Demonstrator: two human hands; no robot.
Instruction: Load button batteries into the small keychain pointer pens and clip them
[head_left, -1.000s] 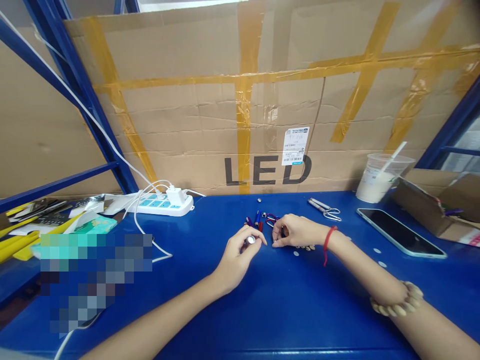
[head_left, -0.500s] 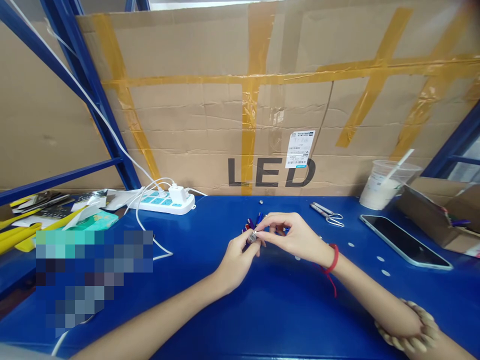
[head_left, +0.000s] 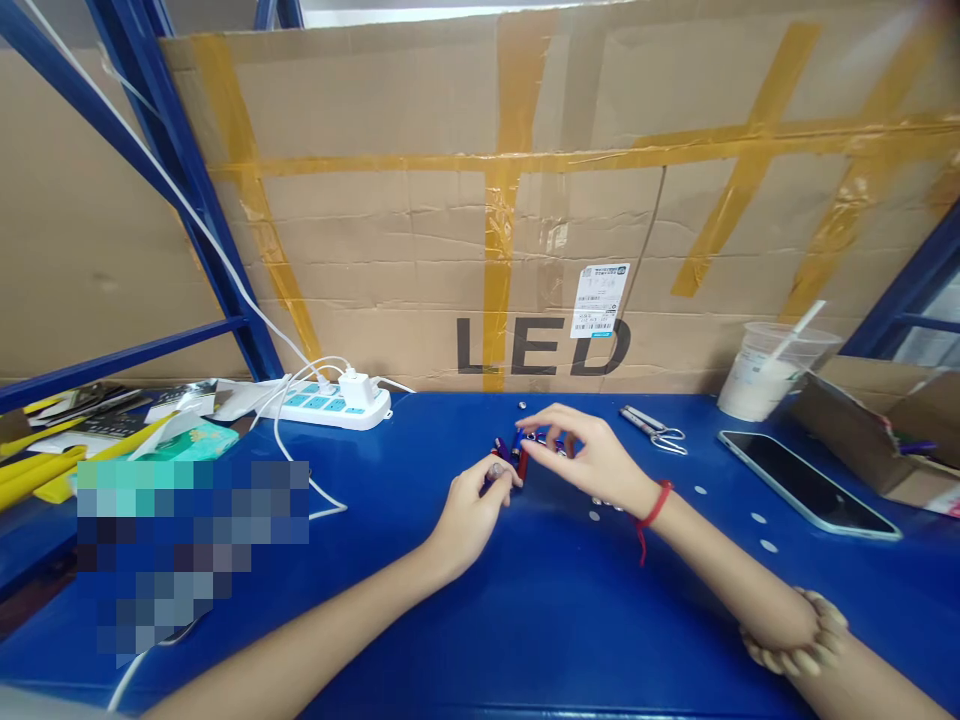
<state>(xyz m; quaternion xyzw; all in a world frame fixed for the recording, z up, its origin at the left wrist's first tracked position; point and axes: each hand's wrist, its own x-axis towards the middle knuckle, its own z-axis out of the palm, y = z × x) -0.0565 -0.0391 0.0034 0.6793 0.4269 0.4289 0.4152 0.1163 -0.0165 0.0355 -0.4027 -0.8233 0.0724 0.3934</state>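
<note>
Cylinder [head_left: 495, 472] in curled left hand [head_left: 466, 508] | right hand [head_left: 595, 458] arched loosely

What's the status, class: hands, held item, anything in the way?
Left hand holding silvery-ended cylinder. Right hand near blue tube, grip unclear. Nearby red tube may crowd left hand.

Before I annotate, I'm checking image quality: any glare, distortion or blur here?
Head view: glare on the yellow tape; head view: left blue post leans, perhaps lens stretch; head view: mosaic patch over the blue table; head view: small part in left hand looks soft.
</note>
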